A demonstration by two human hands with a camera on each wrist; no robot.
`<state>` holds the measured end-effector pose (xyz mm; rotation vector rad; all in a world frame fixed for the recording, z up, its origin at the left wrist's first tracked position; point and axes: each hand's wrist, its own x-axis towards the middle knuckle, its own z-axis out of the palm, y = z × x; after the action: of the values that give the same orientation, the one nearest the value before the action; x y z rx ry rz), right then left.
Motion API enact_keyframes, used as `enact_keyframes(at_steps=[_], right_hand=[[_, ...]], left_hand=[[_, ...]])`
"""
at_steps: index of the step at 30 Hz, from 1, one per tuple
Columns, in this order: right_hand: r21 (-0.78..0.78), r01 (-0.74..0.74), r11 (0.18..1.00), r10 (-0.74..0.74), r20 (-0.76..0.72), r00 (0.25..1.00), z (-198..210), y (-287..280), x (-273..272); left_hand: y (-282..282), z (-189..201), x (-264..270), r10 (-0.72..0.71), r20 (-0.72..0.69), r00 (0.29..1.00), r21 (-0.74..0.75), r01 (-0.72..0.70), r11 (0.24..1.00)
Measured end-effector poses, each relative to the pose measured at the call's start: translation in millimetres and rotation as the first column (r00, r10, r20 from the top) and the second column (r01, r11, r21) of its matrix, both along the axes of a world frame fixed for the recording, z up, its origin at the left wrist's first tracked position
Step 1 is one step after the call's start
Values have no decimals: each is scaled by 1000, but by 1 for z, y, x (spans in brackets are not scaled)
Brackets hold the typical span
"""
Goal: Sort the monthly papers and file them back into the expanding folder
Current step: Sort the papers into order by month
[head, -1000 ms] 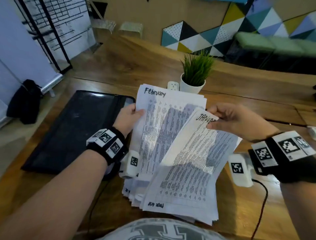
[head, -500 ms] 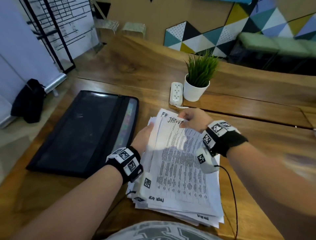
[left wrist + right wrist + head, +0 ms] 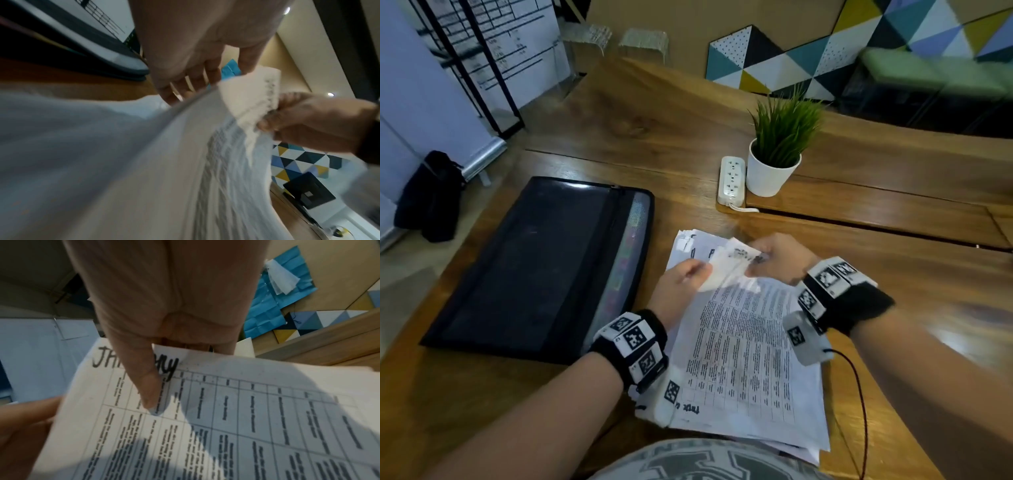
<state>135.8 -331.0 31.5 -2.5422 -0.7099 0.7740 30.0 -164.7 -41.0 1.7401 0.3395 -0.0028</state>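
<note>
A stack of printed papers (image 3: 739,370) lies on the wooden table in front of me. Its top sheet, headed "January" (image 3: 226,418), has its far end curled up off the stack. My right hand (image 3: 753,267) pinches that end, thumb (image 3: 152,386) on the print and fingers underneath. My left hand (image 3: 700,272) holds the sheet's left corner (image 3: 257,91) between thumb and fingers. The black expanding folder (image 3: 534,267) lies flat to the left of the stack, its coloured tabs toward the papers.
A potted plant (image 3: 774,171) and a white power strip (image 3: 731,180) stand just beyond the papers, at the edge of a raised board (image 3: 876,212). A black bag (image 3: 431,195) sits on the floor at the left. A black cable (image 3: 859,394) trails from my right wrist.
The stack, held up a second ago, now rests on the table. The January sheet came over the February one, and both hands now grip its raised far end.
</note>
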Motion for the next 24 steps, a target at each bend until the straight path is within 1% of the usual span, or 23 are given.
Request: enact_keyframes(at_steps=[2, 3, 4, 5, 6, 7, 8, 10, 12, 14, 16, 17, 19, 21, 24], right_hand=[[53, 59, 997, -60, 1, 998, -4, -17, -8], [66, 73, 995, -74, 10, 997, -8, -25, -11], [84, 74, 994, -76, 18, 997, -14, -31, -14], [102, 69, 992, -71, 20, 997, -21, -36, -16], [114, 70, 991, -71, 13, 997, -29, -39, -17], [129, 84, 988, -85, 1, 996, -38, -41, -17], [153, 108, 982, -108, -14, 994, -44, -41, -17], [212, 139, 967, -138, -19, 990, -54, -38, -16], [262, 112, 959, -115, -2, 993, -61, -35, -14], [282, 64, 957, -70, 12, 997, -67, -31, -11], [306, 46, 951, -64, 48, 997, -74, -26, -5], [301, 29, 953, -56, 80, 995, -76, -23, -1], [239, -20, 971, -9, 121, 993, -76, -15, 4], [195, -51, 980, 34, 92, 995, -74, -7, 5], [197, -80, 977, 65, 83, 994, -74, 2, 3]], left_hand=[[16, -7, 9, 112, 30, 993, 79, -114, 990], [24, -11, 14, 162, 6, 987, 126, -161, 979], [31, -15, 19, 188, -73, 979, 162, -175, 971], [35, -16, 22, 188, -180, 966, 186, -154, 970], [38, -19, 26, 165, -255, 953, 197, -116, 973], [40, -22, 29, 146, -288, 946, 195, -91, 977], [40, -21, 31, 134, -284, 949, 184, -84, 979], [40, -23, 33, 150, -229, 962, 190, -107, 976], [41, -24, 32, 162, -158, 974, 208, -128, 970], [43, -24, 30, 156, -89, 984, 179, -138, 974], [46, -26, 26, 163, -45, 986, 164, -153, 974], [48, -27, 24, 172, -33, 985, 178, -164, 970], [51, -30, 21, 198, -34, 980, 190, -188, 964], [54, -32, 20, 219, -55, 974, 180, -206, 962], [54, -35, 22, 220, -66, 973, 163, -207, 965]])
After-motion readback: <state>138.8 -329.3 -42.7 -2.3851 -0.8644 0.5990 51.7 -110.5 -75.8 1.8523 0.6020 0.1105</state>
